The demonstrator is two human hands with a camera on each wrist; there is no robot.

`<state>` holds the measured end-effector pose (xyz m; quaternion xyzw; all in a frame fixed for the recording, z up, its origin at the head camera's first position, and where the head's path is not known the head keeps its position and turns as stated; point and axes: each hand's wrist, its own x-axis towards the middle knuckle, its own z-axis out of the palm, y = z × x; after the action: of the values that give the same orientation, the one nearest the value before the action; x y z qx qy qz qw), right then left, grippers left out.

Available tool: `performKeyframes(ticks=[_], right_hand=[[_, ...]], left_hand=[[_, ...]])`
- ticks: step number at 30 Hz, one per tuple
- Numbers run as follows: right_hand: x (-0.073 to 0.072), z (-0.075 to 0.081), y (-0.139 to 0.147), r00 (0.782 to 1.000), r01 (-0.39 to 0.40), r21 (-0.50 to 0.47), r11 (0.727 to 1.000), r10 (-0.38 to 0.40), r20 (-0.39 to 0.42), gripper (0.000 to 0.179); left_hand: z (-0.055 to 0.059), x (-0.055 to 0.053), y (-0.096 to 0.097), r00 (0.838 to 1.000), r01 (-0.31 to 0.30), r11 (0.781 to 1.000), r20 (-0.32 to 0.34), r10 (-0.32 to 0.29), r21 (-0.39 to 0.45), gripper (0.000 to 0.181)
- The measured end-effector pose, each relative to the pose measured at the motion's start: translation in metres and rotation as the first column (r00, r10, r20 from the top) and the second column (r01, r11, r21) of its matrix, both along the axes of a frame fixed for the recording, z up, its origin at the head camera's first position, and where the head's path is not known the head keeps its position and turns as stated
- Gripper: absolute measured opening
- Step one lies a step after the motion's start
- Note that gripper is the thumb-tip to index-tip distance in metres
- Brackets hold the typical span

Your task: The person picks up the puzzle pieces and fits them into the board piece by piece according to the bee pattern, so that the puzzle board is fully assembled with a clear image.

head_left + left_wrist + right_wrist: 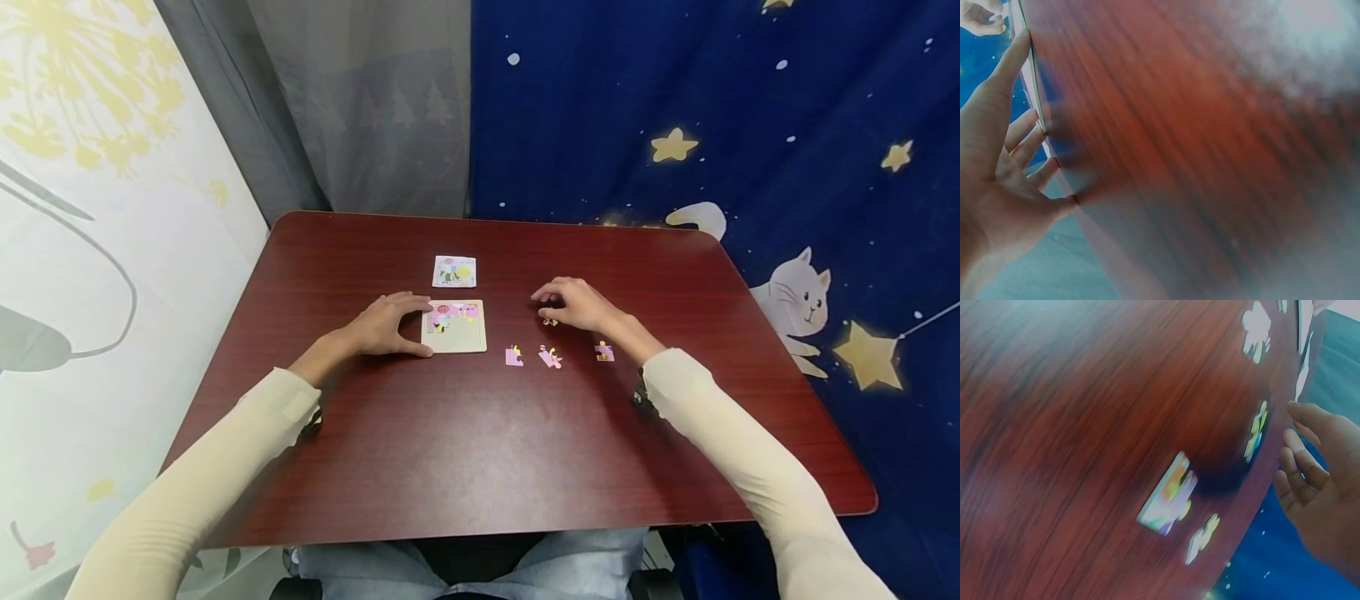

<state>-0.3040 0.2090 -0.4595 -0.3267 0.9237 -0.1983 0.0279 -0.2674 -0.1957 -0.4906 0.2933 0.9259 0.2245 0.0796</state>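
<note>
My left hand (386,325) rests at the left side of a pale puzzle board (461,337), thumb by its near corner and fingers at the far one. In the left wrist view, that hand's fingers (1022,140) are spread. Pink puzzle pieces fill the board's upper part; the lower right is bare. My right hand (577,304) hovers right of the board, fingers loosely bent, over a puzzle piece (551,322) that it partly covers. No piece shows between the right hand's fingers (1300,465) in the right wrist view.
Nearer my body lie a small pink piece (513,357), a pink piece with bumpy edges (550,357) and another piece (604,352) beside my right wrist. A picture card (454,272) with a bee lies behind the board. All are on a dark red wooden table (480,450).
</note>
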Motion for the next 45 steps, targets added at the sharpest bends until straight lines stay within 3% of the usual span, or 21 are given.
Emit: performKeyframes(ticks=[15,45], right_hand=[[0.008,0.001,0.029,0.999,0.042,0.036,0.998,-0.043,0.031,0.033],[0.010,-0.009,0.017,0.993,0.064,0.040,0.997,-0.067,0.094,0.030]], left_hand=[[0.002,0.001,0.002,1.000,0.000,1.000,0.004,0.000,0.003,0.092],[0.001,0.001,0.001,1.000,-0.003,1.000,0.004,0.003,0.008,0.091]])
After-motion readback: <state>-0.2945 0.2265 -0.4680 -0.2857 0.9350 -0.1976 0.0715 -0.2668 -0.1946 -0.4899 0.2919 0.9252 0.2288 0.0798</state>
